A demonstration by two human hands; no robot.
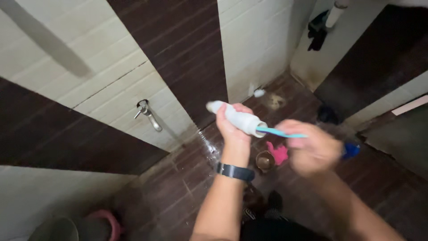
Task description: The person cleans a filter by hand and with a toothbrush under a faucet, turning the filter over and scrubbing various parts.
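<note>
Head view, mid-frame: our left hand (233,126) grips a white pipe (236,118) tilted, open end facing our right hand (312,151), whose fingers pinch a teal brush (278,132) into it.

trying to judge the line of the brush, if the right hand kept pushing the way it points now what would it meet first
The right hand points its teal toothbrush leftward into the open end of the white tube in the left hand. It would likely meet the tube's mouth first; depth is unclear.

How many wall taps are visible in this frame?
1: a metal tap on the cream tile band, left of the left hand gripping a white pipe piece. Others may lie outside the view.
</note>
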